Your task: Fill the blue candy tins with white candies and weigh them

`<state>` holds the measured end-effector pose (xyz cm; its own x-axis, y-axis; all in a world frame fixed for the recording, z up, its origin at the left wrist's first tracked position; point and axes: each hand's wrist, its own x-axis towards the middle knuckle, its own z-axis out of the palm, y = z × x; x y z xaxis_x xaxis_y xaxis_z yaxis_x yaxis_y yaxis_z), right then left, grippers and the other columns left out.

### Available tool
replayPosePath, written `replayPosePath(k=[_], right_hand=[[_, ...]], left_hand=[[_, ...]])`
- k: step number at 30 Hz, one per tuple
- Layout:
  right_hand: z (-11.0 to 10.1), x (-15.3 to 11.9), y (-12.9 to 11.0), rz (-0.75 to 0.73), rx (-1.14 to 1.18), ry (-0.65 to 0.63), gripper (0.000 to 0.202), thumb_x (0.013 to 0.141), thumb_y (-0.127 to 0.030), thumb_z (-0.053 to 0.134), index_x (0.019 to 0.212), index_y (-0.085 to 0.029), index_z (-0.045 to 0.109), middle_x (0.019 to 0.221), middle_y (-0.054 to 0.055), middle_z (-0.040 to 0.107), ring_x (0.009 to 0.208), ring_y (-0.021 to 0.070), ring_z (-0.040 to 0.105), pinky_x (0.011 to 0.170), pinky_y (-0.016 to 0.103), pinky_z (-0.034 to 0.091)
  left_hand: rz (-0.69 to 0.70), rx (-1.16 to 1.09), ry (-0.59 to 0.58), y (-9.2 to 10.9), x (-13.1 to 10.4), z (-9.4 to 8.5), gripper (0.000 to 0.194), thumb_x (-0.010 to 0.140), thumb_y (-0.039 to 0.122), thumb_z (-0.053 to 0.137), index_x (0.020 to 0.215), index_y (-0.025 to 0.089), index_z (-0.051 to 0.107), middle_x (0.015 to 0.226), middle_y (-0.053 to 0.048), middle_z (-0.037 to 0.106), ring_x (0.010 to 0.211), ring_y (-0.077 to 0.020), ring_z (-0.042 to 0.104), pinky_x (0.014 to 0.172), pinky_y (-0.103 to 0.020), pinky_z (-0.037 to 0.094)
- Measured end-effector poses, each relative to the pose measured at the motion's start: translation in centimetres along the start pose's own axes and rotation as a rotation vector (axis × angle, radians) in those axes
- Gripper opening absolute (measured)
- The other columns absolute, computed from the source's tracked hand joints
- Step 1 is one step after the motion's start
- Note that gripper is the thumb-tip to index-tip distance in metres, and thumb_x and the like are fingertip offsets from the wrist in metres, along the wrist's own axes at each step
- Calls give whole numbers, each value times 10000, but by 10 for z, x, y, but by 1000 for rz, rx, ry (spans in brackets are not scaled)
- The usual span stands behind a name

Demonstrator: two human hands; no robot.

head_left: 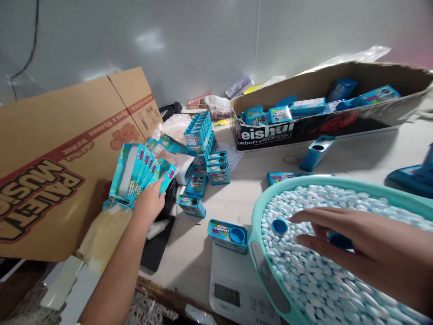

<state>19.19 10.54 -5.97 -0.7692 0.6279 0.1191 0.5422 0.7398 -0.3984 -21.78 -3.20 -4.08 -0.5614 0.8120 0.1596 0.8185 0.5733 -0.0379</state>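
My left hand [150, 203] is on the row of flat blue cartons [135, 174] at the left, fingers on the nearest one. My right hand [352, 239] hovers over the teal tub [262, 203] of white candies [301, 266], its thumb and forefinger apart. Beside those fingertips a small blue cup [279, 226] sits in the candies; another blue round thing [340, 240] is partly hidden by that hand. A blue candy box [228, 236] with a blue ring or cup on top stands on the white scale [219, 280], left of the tub.
Stacked blue boxes [199, 135] stand at the middle back. An open carton [321, 128] with more boxes is at the back right. A large brown cardboard box [77, 167] leans at the left. A single box [317, 153] stands behind the tub. A black pad [157, 248] lies near the front edge.
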Motion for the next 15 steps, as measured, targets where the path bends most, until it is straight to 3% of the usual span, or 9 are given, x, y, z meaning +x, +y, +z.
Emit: replayPosePath(k=[5, 8, 12, 15], right_hand=[[0, 0, 1, -12, -10, 49, 580, 961, -745, 286, 1060, -398, 740, 810, 73, 739, 643, 290, 687, 550, 423, 538], [-8, 2, -7, 16, 2, 44, 577, 950, -743, 295, 1032, -390, 744, 800, 72, 743, 637, 292, 691, 550, 426, 544], [-23, 6, -21, 110, 11, -60, 531, 903, -692, 342, 1002, -371, 753, 809, 64, 751, 658, 304, 706, 602, 463, 578], [-27, 7, -27, 101, -34, -87, 461, 912, -591, 385, 1000, -350, 768, 876, 59, 774, 696, 295, 728, 612, 441, 594]], left_hand=[[12, -12, 121, 13, 3, 13, 499, 952, 185, 559, 1443, 97, 582, 1452, -258, 565, 1300, -406, 599, 1076, -536, 516], [116, -68, 139, 29, 3, 14, 440, 1030, 215, 451, 1429, 96, 594, 1473, -232, 550, 1382, -352, 540, 1180, -503, 453], [389, -155, -58, 56, 26, 9, 400, 1056, 175, 410, 1352, 218, 675, 1378, -75, 662, 1323, -196, 603, 1182, -317, 467], [495, -160, -235, 76, 62, 13, 308, 1043, 185, 508, 1279, 222, 704, 1361, -68, 676, 1258, -196, 643, 1133, -355, 517]])
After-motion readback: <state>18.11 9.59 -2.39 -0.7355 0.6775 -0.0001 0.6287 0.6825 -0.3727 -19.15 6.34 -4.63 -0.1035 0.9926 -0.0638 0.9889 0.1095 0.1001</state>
